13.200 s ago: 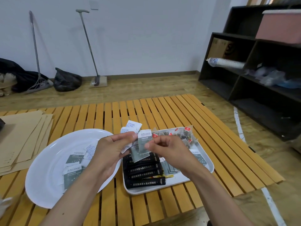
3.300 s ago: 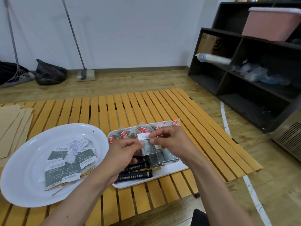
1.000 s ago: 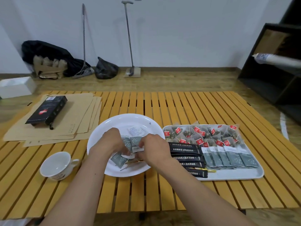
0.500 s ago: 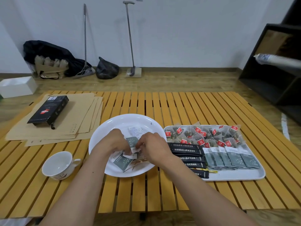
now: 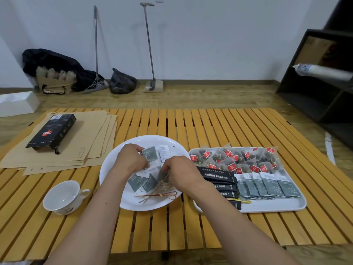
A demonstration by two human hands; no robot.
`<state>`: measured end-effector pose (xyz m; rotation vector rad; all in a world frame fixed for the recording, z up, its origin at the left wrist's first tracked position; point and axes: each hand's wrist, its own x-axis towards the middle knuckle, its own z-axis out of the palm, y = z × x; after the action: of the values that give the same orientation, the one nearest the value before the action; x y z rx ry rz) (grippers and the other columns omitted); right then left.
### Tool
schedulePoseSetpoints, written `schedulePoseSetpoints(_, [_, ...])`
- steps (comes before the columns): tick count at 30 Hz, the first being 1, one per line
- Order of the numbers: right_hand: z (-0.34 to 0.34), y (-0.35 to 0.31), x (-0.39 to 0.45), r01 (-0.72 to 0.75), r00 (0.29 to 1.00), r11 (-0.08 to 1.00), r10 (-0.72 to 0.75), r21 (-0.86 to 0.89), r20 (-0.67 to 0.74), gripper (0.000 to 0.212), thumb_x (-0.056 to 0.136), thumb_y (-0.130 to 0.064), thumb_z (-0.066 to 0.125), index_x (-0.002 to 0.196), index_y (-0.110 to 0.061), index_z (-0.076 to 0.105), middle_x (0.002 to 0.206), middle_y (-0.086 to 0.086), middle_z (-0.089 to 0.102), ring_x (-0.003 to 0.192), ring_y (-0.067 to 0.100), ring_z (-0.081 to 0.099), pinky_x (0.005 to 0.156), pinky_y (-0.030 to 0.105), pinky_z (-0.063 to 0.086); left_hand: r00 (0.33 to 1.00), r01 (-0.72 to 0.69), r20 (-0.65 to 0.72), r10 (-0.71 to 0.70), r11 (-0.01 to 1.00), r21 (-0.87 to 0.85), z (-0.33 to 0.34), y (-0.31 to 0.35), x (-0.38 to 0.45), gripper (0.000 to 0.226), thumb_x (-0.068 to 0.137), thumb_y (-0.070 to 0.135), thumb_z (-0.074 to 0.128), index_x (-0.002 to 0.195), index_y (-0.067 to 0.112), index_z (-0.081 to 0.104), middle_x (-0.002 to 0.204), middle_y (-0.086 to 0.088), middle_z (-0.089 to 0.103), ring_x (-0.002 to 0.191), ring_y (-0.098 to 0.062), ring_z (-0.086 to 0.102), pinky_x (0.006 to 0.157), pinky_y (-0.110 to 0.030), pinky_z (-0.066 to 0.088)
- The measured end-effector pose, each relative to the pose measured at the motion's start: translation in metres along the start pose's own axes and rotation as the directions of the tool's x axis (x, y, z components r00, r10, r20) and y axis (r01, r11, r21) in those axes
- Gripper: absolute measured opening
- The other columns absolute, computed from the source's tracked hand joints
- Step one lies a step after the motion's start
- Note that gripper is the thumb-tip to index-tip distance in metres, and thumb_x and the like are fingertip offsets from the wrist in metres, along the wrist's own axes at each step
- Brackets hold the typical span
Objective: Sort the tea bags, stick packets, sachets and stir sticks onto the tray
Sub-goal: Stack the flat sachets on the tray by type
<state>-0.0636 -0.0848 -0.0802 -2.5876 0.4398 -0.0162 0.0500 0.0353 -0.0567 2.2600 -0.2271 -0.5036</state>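
i see both hands over the white plate point(image 5: 114, 178) — my left hand point(image 5: 129, 160) pinches a grey-green sachet point(image 5: 150, 154), my right hand point(image 5: 179, 172) has its fingers curled round another among the loose sachets and stir sticks point(image 5: 158, 194). just beside the plate on the right, the tray point(image 5: 267, 207) holds tea bags point(image 5: 235, 158) at the back, black stick packets point(image 5: 217, 175) and a row of sachets. a white cup point(image 5: 62, 197) stands on the slatted table point(image 5: 172, 232) — a black box point(image 5: 51, 132) lies on brown paper.
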Motion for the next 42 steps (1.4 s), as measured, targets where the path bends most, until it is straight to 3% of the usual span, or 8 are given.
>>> schedulePoseSetpoints(5, [0.0, -0.007, 0.004, -0.013, 0.991, 0.996, 0.025, 0.093, -0.132, 0.038, 0.092, -0.003, 0.055, 0.122, -0.017, 0.073, 0.12, 0.002, 0.074, 0.112, 0.022, 0.066, 0.094, 0.033, 0.054, 0.993, -0.072, -0.1, 0.058, 0.987, -0.142, -0.008, -0.001, 0.004, 0.041, 0.072, -0.006, 0.083, 0.103, 0.014, 0.064, 0.087, -0.014, 0.069, 0.085, -0.034, 0.069, 0.081, -0.045, 0.059])
schedulePoseSetpoints(9, [-0.01, -0.013, 0.003, -0.014, 0.963, 0.94, 0.104, 0.342, -0.248, 0.029, 0.095, -0.02, 0.065, 0.124, -0.017, 0.068, 0.113, -0.004, 0.074, 0.099, 0.015, 0.07, 0.093, 0.035, 0.055, 0.989, -0.129, -0.117, 0.092, 0.921, -0.367, -0.014, 0.006, 0.001, 0.044, 0.072, -0.008, 0.084, 0.108, 0.011, 0.068, 0.093, -0.011, 0.073, 0.083, -0.028, 0.07, 0.08, -0.043, 0.059])
schedulePoseSetpoints(15, [-0.038, -0.008, -0.013, -0.149, 0.952, 0.561, 0.303, 0.814, -0.034, 0.043, 0.087, -0.033, 0.079, 0.122, -0.014, 0.063, 0.102, 0.004, 0.076, 0.079, 0.014, 0.077, 0.07, 0.031, 0.063, 0.987, -0.039, 0.099, 0.13, 0.778, -0.628, -0.009, 0.022, -0.016, 0.043, 0.074, -0.007, 0.081, 0.114, 0.004, 0.069, 0.104, -0.017, 0.077, 0.087, -0.033, 0.074, 0.078, -0.039, 0.061])
schedulePoseSetpoints(19, [-0.056, 0.013, -0.032, -0.222, 0.946, 0.453, 0.315, 0.863, 0.078, 0.035, 0.079, -0.021, 0.087, 0.109, -0.013, 0.068, 0.092, 0.005, 0.078, 0.073, 0.014, 0.075, 0.064, 0.028, 0.059, 0.974, 0.0, 0.162, 0.159, 0.715, -0.699, 0.013, 0.035, -0.027, 0.04, 0.078, -0.007, 0.078, 0.116, 0.003, 0.068, 0.106, -0.019, 0.077, 0.086, -0.032, 0.075, 0.072, -0.038, 0.063])
schedulePoseSetpoints(23, [-0.059, 0.036, -0.054, -0.166, 0.93, 0.366, 0.366, 0.916, 0.022, 0.031, 0.078, -0.006, 0.086, 0.103, -0.005, 0.067, 0.087, 0.008, 0.076, 0.074, 0.019, 0.075, 0.064, 0.031, 0.062, 0.934, 0.078, 0.296, 0.2, 0.694, -0.715, 0.038, 0.047, -0.035, 0.035, 0.085, -0.003, 0.073, 0.119, 0.001, 0.067, 0.111, -0.022, 0.075, 0.1, -0.038, 0.073, 0.091, -0.051, 0.059])
schedulePoseSetpoints(32, [-0.082, 0.083, -0.078, -0.065, 0.893, 0.357, 0.437, 0.932, -0.105, 0.017, 0.076, -0.002, 0.086, 0.086, -0.006, 0.073, 0.076, 0.006, 0.075, 0.069, 0.018, 0.072, 0.064, 0.029, 0.059, 0.803, 0.121, 0.536, 0.26, 0.811, -0.573, 0.08, 0.061, -0.051, 0.03, 0.095, 0.003, 0.064, 0.124, 0.01, 0.067, 0.113, -0.015, 0.076, 0.102, -0.031, 0.074, 0.081, -0.042, 0.061])
schedulePoseSetpoints(38, [-0.102, 0.104, -0.092, -0.176, 0.855, 0.453, 0.511, 0.874, -0.092, 0.028, 0.079, -0.034, 0.086, 0.093, -0.012, 0.077, 0.081, -0.002, 0.078, 0.067, 0.007, 0.068, 0.059, 0.024, 0.051, 0.815, -0.026, 0.475, 0.333, 0.839, -0.544, 0.1, 0.068, -0.067, 0.037, 0.086, 0.006, 0.076, 0.122, 0.015, 0.069, 0.109, -0.01, 0.078, 0.1, -0.029, 0.076, 0.086, -0.045, 0.061])
schedulePoseSetpoints(42, [-0.105, 0.112, -0.097, -0.243, 0.858, 0.468, 0.512, 0.85, -0.036, 0.023, 0.082, -0.025, 0.083, 0.096, -0.009, 0.077, 0.073, -0.002, 0.074, 0.066, 0.007, 0.064, 0.061, 0.024, 0.048, 0.807, -0.067, 0.468, 0.36, 0.844, -0.533, 0.107, 0.069, -0.074, 0.037, 0.082, 0.006, 0.08, 0.116, 0.015, 0.072, 0.107, -0.009, 0.079, 0.099, -0.03, 0.076, 0.09, -0.046, 0.06])
